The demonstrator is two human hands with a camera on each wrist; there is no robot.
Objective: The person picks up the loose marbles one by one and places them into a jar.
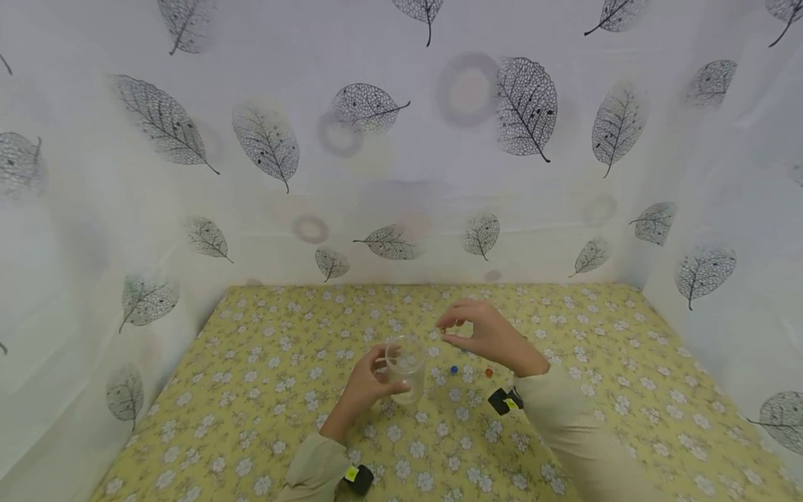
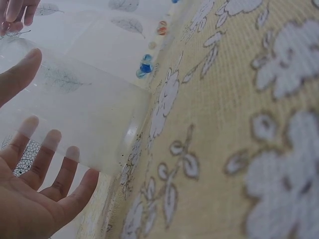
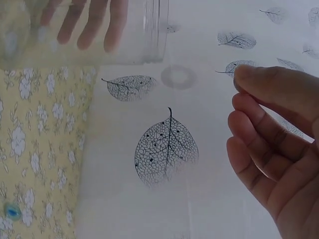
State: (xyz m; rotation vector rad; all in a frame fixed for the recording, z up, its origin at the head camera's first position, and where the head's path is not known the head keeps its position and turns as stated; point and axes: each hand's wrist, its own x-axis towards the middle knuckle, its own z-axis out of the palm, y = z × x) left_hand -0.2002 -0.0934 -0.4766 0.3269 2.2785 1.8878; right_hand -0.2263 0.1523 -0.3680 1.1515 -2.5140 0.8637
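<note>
My left hand grips a clear plastic jar, thumb on one side and fingers round the other. The jar stands upright with its mouth up; in the left wrist view its base is right at the cloth. To the right of the rim and a little beyond it, my right hand pinches a small round thing between thumb and fingertips. It looks reddish in the left wrist view, like a marble. The right wrist view hides it behind the thumb.
A blue marble and an orange marble lie right of the jar, below my right hand. Several marbles, blue ones among them, show in the left wrist view. A yellow flowered cloth covers the table; leaf-printed white curtains surround it.
</note>
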